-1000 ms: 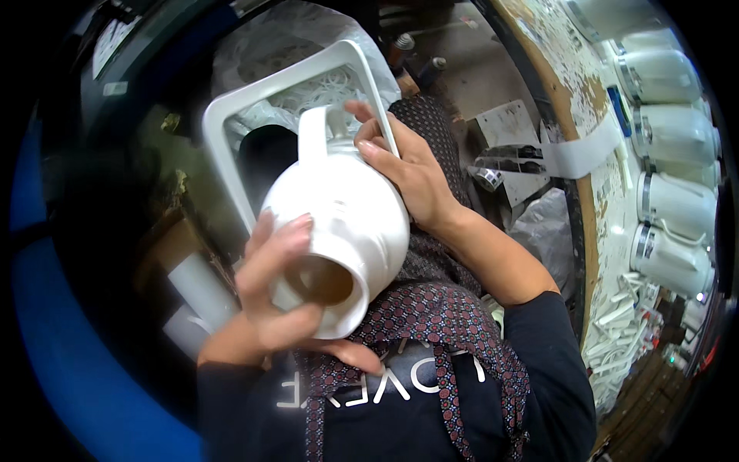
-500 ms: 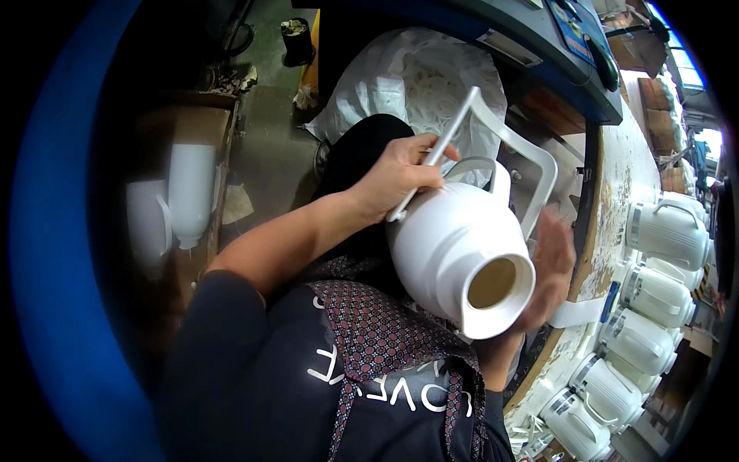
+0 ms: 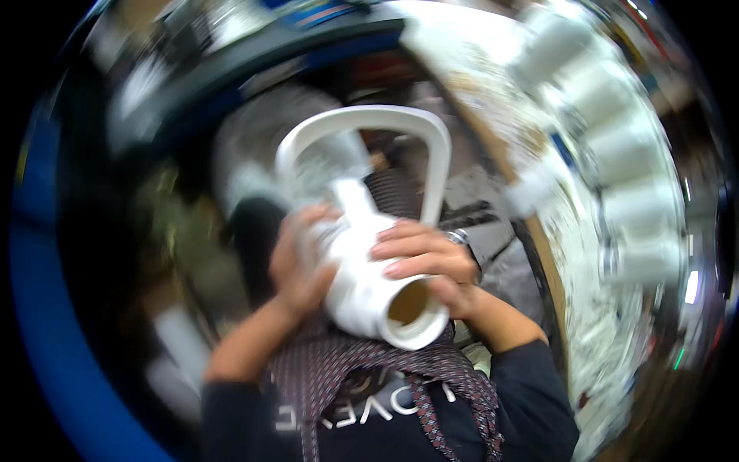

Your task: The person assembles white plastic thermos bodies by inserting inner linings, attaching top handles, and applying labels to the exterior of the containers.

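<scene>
A white jug body (image 3: 356, 266) is held between my two hands in front of the apron, its round open mouth tilted toward me. My left hand (image 3: 296, 262) grips its left side, thumb toward the mouth; motion blurs the fingers somewhat. My right hand (image 3: 431, 258) lies over the upper right side, fingers curved across the body and thumb by the mouth. Beyond the hands stands a large white bail handle (image 3: 440, 162), arched up and away from the body. A smaller fixed grip (image 3: 354, 199) shows under it. Where the bail joins the body is hidden by my hands.
To the right runs a worn white worktable (image 3: 558, 223) with a row of white jugs (image 3: 639, 212) on it. A pale plastic bag (image 3: 250, 138) stands beyond my knees. Blurred white cylindrical pieces (image 3: 181, 335) lie at lower left. A dark blue-edged bench (image 3: 254, 58) crosses the far side.
My right hand has come onto the jug from beside it. My left hand has moved from the bail handle to the body's left side. The view has turned and blurred.
</scene>
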Tool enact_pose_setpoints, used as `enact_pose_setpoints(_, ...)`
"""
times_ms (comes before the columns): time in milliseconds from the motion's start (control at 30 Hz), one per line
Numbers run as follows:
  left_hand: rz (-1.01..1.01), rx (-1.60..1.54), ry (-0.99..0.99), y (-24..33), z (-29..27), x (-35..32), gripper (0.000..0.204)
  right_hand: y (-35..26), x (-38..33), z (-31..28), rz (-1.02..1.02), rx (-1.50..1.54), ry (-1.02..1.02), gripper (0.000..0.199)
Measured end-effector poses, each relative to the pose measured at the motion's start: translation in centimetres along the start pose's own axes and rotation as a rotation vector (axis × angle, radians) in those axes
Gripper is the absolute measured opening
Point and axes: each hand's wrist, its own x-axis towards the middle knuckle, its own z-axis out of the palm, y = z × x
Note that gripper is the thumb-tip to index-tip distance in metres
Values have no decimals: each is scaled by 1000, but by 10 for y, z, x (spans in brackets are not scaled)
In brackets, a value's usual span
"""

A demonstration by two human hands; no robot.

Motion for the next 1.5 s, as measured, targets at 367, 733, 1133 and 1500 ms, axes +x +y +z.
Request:
enact_pose_setpoints(367, -26, 349, -333, 76, 14, 52, 38, -61, -30, 6, -574, -154, 573, 55)
enact_pose_setpoints(733, -222, 74, -157, 23, 37, 77, 22, -19, -3, -32, 270, 215, 490, 48)
enact_pose_setpoints(1133, -303, -51, -1084, -81, 196, 30, 19, -145, -230, -239, 34, -163, 1641, 25)
enact_pose_setpoints(1500, 379, 397, -887, -140, 216, 33, 17, -39, -270, -357, 555, -1211, 1624, 47)
